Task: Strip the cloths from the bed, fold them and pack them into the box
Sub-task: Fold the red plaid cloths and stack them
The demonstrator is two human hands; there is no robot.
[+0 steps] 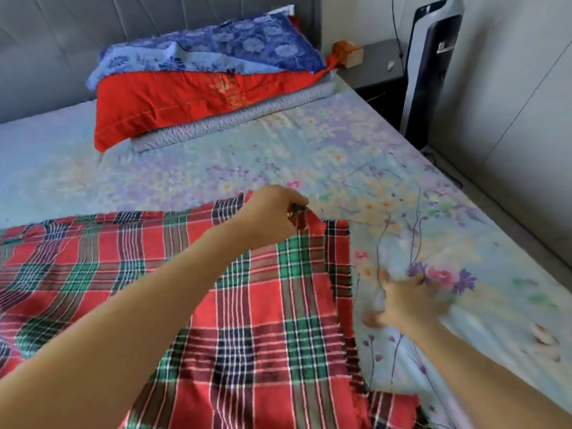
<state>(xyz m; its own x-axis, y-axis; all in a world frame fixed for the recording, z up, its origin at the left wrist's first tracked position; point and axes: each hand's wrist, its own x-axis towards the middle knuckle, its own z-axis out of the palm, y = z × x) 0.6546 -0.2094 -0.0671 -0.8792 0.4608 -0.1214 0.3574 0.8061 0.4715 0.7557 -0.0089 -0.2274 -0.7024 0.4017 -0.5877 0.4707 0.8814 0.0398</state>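
Note:
A red and green plaid cloth (173,283) lies spread over the near left part of the bed. My left hand (272,212) pinches its far right corner and lifts it a little. My right hand (405,300) is blurred, fingers spread, over the pale floral bedsheet (356,156) just right of the plaid cloth's frayed edge, holding nothing. At the head of the bed lie a blue floral cloth (216,48), a red pillow (185,100) and a folded grey quilt (235,119), stacked. No box is in view.
A grey padded headboard (46,41) stands at the back. Beside the bed's far right corner is a dark nightstand (377,63) with a small orange box (346,52). A tall black and white appliance (430,72) stands against the wall on the right.

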